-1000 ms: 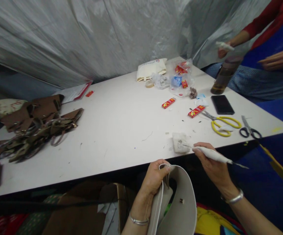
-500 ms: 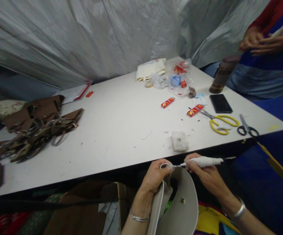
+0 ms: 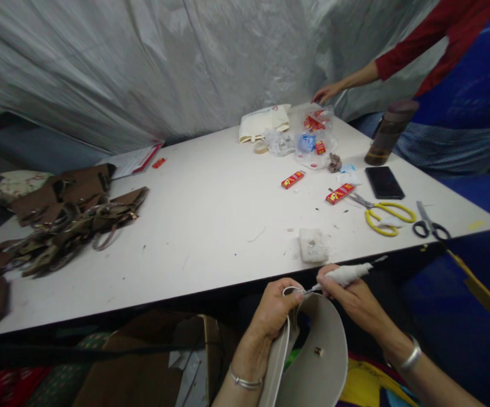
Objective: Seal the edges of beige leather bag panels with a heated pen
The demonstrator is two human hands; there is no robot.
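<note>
My left hand [image 3: 275, 308] is closed on the rim of an off-white handbag [image 3: 319, 362], pinching it near a small loop. The bag hangs open below the table edge, with a small metal fitting on its inner face. In my right hand [image 3: 349, 294] is a slim tool with a white-wrapped handle [image 3: 347, 273] and a thin tip. That tip points left and meets the bag's rim right beside my left fingers. Whether it pierces or only touches the material cannot be made out. A white block [image 3: 313, 245] lies on the table just beyond my hands.
Yellow-handled scissors [image 3: 387, 216], black scissors [image 3: 430, 224], a phone [image 3: 384, 182] and a bottle [image 3: 391, 134] are on the right of the table [image 3: 211, 209]. Two red boxes [image 3: 293, 180] lie mid-table. Brown bags [image 3: 75, 215] are piled left. A co-worker's hand [image 3: 327, 93] reaches over the far corner.
The white-wrapped tool has tilted, its rear end rising and shifting left. The co-worker's arm has stretched out to the far table corner. My view has shifted slightly.
</note>
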